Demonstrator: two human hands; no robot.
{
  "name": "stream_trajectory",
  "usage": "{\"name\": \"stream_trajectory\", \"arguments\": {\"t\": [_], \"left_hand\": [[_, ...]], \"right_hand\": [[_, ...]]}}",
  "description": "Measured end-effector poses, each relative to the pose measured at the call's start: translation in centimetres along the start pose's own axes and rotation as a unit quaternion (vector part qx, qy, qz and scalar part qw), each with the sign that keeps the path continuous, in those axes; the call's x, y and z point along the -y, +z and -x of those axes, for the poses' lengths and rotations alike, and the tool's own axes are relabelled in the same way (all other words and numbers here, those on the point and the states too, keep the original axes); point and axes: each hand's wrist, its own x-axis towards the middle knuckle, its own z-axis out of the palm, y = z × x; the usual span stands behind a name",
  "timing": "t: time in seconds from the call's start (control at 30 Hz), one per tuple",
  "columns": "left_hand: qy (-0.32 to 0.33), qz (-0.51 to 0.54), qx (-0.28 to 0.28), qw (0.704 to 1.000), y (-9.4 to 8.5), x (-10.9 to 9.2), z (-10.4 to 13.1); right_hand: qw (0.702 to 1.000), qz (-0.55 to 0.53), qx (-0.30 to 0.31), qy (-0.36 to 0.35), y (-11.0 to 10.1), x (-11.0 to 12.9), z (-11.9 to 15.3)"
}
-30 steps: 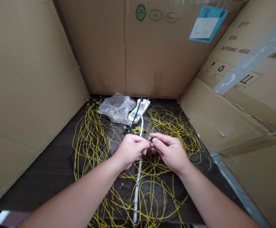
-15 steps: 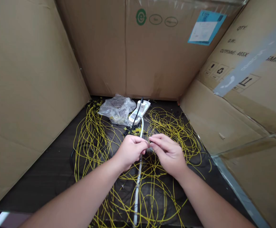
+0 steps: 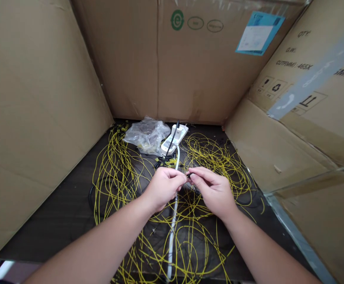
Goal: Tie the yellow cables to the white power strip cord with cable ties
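Yellow wires (image 3: pixel 190 219) are looped at six o'clock. At dial centre, a small black piece (image 3: pixel 190 174) is pinched by the right hand (image 3: pixel 212 189); the left hand (image 3: pixel 166 184) is closed at the fingertips, contents unclear. Fingertips are best aligned squarely, loose loops avoided.

Dead ahead at your twelve o'clock stood a brown cardboard wall (image 3: pixel 172 75), a blue label (image 3: pixel 259 33) out at one! Below lay your white power strip (image 3: pixel 178 140); plain cardboard (image 3: pixel 38 118) flanked your ten, while a printed carton (image 3: pixel 302 150) at two wore slanting grey tape (image 3: pixel 316 75)!
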Motion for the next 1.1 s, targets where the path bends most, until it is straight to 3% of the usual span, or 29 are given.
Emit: {"name": "stream_trajectory", "arguments": {"t": [0.13,0.4,0.6,0.77,1.0,1.1], "left_hand": [[0.001,0.008,0.005,1.000,0.03,-0.11,0.06],[-0.008,0.004,-0.009,1.000,0.07,-0.09,-0.11],[-0.019,0.015,-0.028,0.999,0.24,-0.65,0.05],[-0.023,0.050,-0.012,0.998,0.35,-0.93,0.15],[-0.022,0.050,-0.011,0.998,0.23,-0.50,-0.03],[-0.027,0.050,-0.013,0.998,0.16,-0.49,0.00]], "right_hand": [[1.000,0.002,-0.005,0.009,-0.01,-0.11,0.07],[0.989,0.074,0.007,-0.129,0.03,0.33,0.05],[0.985,0.082,0.013,-0.150,0.02,0.29,0.15],[0.992,0.068,-0.011,-0.108,0.17,0.47,0.08],[0.998,-0.036,-0.021,0.052,0.40,0.64,0.15],[0.994,-0.068,-0.024,0.088,0.47,0.75,0.13]]}}
